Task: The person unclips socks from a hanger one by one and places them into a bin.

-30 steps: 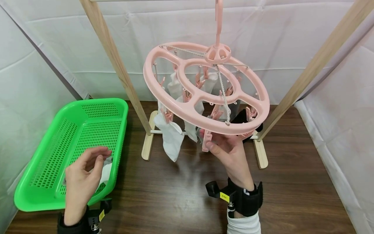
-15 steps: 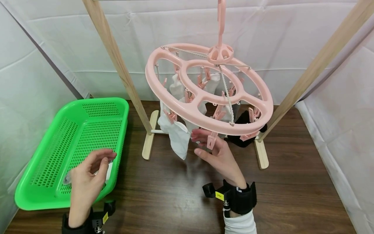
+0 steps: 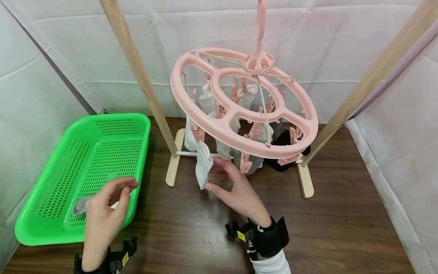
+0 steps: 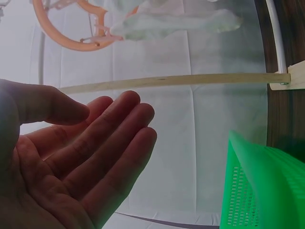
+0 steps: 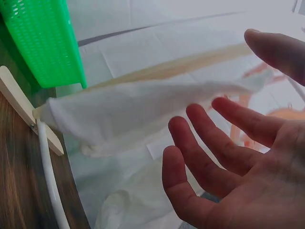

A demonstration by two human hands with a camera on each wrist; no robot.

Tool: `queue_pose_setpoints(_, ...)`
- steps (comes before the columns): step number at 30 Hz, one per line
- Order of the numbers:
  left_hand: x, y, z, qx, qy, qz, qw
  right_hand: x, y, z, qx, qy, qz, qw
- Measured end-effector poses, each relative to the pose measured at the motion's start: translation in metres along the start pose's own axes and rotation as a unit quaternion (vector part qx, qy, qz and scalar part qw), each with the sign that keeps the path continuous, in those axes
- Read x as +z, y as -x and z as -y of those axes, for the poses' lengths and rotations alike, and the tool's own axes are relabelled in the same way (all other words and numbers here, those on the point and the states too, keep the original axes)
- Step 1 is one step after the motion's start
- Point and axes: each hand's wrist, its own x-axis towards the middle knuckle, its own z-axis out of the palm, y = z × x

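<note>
Right hand (image 3: 236, 186) angled up beside a white sock (image 3: 203, 163), thumb and fingers parted and relaxed; whether it touched, I couldn't tell. The sock hung clipped beneath a pink hanger (image 3: 219, 129). Left hand (image 3: 106, 213), slack and slightly bent, hovered over a green basket (image 3: 116, 152).

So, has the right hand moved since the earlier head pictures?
Yes: it has moved left in the head view. The right hand is now farther from the stand's right foot, beside the front white sock.

Room over the table (image 3: 191, 232) in front of the pink hanger (image 3: 228, 122); below it, socks (image 3: 203, 163) and clips (image 3: 245, 166) block
</note>
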Motion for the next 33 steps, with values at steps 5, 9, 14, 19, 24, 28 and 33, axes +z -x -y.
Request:
queue_pose_setpoints(5,0.004,0.003,-0.001,0.014,0.002,0.006,0.9999,0.012,-0.008,0.008,-0.016,0.053,-0.018,0.998)
queue_pose_setpoints(9,0.008,0.007,-0.002,0.015,-0.003,0.014,0.9998,0.017,-0.016,0.016,-0.033,0.071,-0.037,0.996)
queue_pose_setpoints(14,0.012,0.011,-0.004,0.017,0.005,0.023,0.9996,0.015,-0.026,0.025,-0.054,0.060,-0.042,0.996)
queue_pose_setpoints(19,0.018,0.014,-0.006,0.010,0.006,0.035,0.9993,0.011,-0.034,0.033,-0.071,0.064,-0.054,0.994)
queue_pose_setpoints(24,0.025,0.018,-0.008,0.010,0.002,0.048,0.9988,0.007,-0.039,0.042,-0.076,0.076,-0.065,0.992)
queue_pose_setpoints(28,0.031,0.021,-0.009,0.003,0.004,0.060,0.9982,0.004,-0.045,0.048,-0.085,0.105,-0.076,0.988)
queue_pose_setpoints(33,0.035,0.023,-0.009,-0.003,0.014,0.068,0.9976,0.003,-0.057,0.051,-0.123,0.096,-0.087,0.984)
